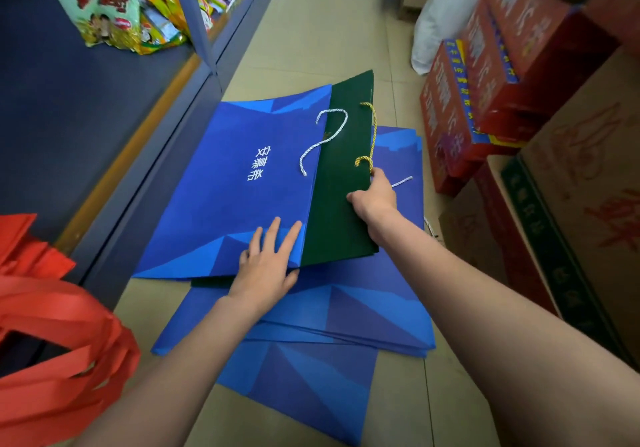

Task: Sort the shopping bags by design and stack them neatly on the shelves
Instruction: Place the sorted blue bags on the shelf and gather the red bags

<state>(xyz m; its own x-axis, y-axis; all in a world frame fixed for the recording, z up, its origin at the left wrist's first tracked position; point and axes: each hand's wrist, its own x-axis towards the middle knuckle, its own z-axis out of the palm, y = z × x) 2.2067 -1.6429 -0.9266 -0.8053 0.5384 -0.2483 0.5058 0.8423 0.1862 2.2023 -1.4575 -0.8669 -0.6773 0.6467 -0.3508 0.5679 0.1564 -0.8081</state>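
Observation:
A pile of flat paper shopping bags lies on the tiled floor. On top is a blue bag [235, 183] with white lettering and a white cord handle. My left hand [268, 266] rests flat on its near corner, fingers straight. Next to it a dark green bag [343, 176] with a yellow cord handle stands tilted; my right hand [375, 197] grips its right edge. More blue bags [363, 311] spread out underneath. Red fabric bags [52, 325] sit at the lower left.
A dark blue shelf unit [69, 100] runs along the left, with snack packets [114, 10] on it. Red cartons [485, 82] and brown cardboard boxes [571, 204] line the right side. A white sack [440, 20] leans behind them. Beige floor [329, 13] stretches ahead.

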